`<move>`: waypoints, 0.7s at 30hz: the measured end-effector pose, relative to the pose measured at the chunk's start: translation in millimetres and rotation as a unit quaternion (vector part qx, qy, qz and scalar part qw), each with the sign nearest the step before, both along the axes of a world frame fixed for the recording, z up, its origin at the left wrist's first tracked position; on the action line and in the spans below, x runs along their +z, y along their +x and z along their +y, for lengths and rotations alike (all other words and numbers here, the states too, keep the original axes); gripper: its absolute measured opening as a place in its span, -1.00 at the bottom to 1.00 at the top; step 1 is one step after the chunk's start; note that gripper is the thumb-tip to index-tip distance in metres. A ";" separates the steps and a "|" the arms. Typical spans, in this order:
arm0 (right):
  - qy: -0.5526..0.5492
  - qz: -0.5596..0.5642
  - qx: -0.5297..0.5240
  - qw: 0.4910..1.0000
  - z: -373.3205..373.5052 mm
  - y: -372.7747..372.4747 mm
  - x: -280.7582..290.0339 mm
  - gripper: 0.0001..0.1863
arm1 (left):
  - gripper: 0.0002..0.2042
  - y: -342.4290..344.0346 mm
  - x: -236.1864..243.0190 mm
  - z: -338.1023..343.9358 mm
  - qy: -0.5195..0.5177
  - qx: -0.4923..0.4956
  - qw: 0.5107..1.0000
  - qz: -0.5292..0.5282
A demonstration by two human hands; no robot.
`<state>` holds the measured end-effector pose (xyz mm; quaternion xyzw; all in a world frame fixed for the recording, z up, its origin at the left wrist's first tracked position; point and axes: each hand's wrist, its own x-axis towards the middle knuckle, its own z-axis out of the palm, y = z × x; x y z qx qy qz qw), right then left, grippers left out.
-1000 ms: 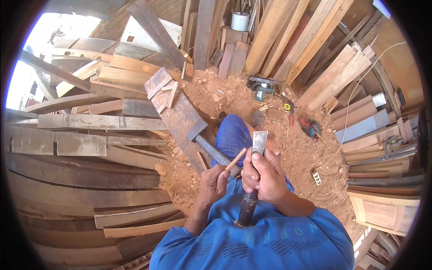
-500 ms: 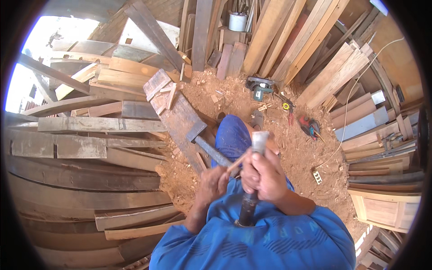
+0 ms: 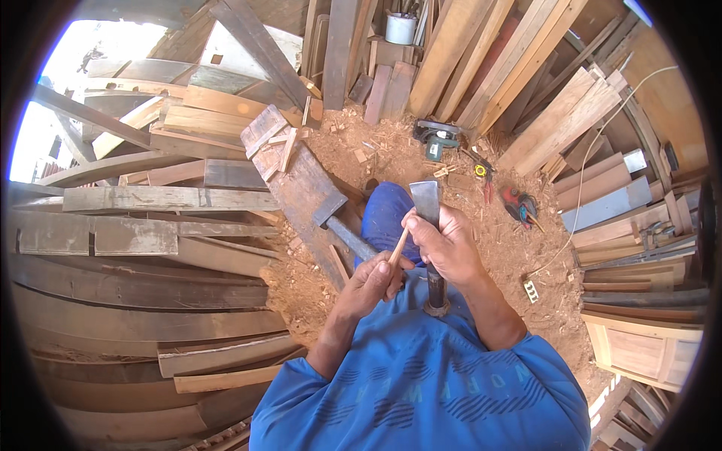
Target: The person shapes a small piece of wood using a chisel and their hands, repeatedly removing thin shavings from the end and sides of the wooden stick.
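My right hand (image 3: 453, 249) is closed round a wide-bladed chisel (image 3: 426, 198), blade up and handle end against my blue shirt. Between the fingers of my left hand (image 3: 368, 289) is a slim wooden stick (image 3: 399, 248), slanting up along the blade's left side. The stick's upper end meets my right thumb and fingertips. Beyond my left hand, a hammer (image 3: 352, 239) rests with its dark head on a worn plank (image 3: 299, 192); the end of its handle is hidden by that hand.
Sawdust and chips cover the floor (image 3: 481, 248). A green power tool (image 3: 436, 140), tape measure (image 3: 480, 171), red-handled pliers (image 3: 488, 192) and a red tool (image 3: 517, 203) lie ahead right. A socket strip (image 3: 531, 292) sits right. Stacked boards (image 3: 150, 289) line the left.
The chisel has shifted slightly right, and its blade now shows sharply. My right hand has turned with it. The stick stands steeper, and my left hand has moved right and up.
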<state>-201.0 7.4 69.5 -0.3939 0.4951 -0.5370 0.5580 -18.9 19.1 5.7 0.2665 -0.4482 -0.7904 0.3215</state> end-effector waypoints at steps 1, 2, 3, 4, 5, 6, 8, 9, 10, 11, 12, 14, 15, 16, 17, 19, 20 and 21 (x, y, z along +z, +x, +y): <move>0.015 -0.007 0.014 1.000 0.4 -2.0 -4.0 -0.82 | -0.65 -3.3 -1.7 0.9 0.019 0.002 1.000 0.025; 0.031 -0.015 0.028 0.999 1.0 -5.3 -9.7 -0.81 | -0.66 -7.2 -3.7 2.3 0.038 0.004 0.998 0.049; 0.045 -0.023 0.042 0.998 -0.2 -6.5 -10.9 -0.80 | -0.67 -9.8 -3.9 1.6 0.056 0.006 0.996 0.073; 0.044 -0.060 0.013 0.997 -1.1 -4.8 -10.8 -0.79 | -0.67 -10.6 -2.3 0.3 0.076 0.015 0.995 0.069; 0.044 -0.096 -0.015 0.994 -1.9 -0.9 -9.0 -0.78 | -0.68 -11.5 1.0 -1.4 0.097 0.023 0.993 0.065; 0.043 -0.133 -0.045 0.989 -2.2 3.2 -7.9 -0.76 | -0.68 -11.5 3.2 -3.9 0.117 0.031 0.991 0.060; 0.029 -0.231 -0.071 0.970 -1.3 9.8 -13.0 -0.75 | -0.69 -7.3 1.0 -13.4 0.095 0.032 0.995 0.023; 0.023 -0.278 -0.085 0.957 0.0 13.3 -14.4 -0.74 | -0.70 -5.5 -1.8 -17.0 0.085 0.032 0.996 0.006; 0.037 -0.336 -0.057 0.939 3.4 18.0 -7.5 -0.78 | -0.70 -4.1 -8.9 -18.3 0.083 0.050 0.995 0.003; 0.096 -0.382 -0.031 0.919 10.4 24.2 5.2 -0.81 | -0.70 -2.3 -18.7 -19.6 0.081 0.067 0.994 0.001; 0.110 -0.372 0.013 0.921 16.3 30.8 3.4 -0.81 | -0.70 -3.4 -23.8 -22.6 0.079 0.082 0.993 0.000; 0.133 -0.346 0.070 0.926 26.5 42.6 3.3 -0.80 | -0.71 -12.4 -6.0 -27.1 -0.027 0.151 0.985 -0.078; 0.142 -0.329 0.083 0.930 29.8 46.7 6.8 -0.80 | -0.71 -14.8 -0.1 -27.3 -0.079 0.183 0.973 -0.117; 0.126 -0.331 0.080 0.932 29.0 46.7 10.1 -0.80 | -0.72 -8.6 -0.9 -28.6 -0.098 0.153 0.975 -0.126; 0.124 -0.322 0.083 0.935 30.2 46.0 12.6 -0.80 | -0.72 -8.2 -0.2 -27.5 -0.128 0.156 0.970 -0.136; 0.117 -0.304 0.090 0.941 31.7 44.4 16.9 -0.79 | -0.73 -7.2 6.4 -25.0 -0.189 0.164 0.955 -0.157; 0.117 -0.302 0.086 0.942 32.8 43.7 18.5 -0.78 | -0.74 -6.3 11.5 -23.6 -0.191 0.154 0.955 -0.168; 0.116 -0.299 0.083 0.943 33.5 42.2 20.0 -0.78 | -0.74 -6.3 17.8 -23.0 -0.194 0.144 0.954 -0.177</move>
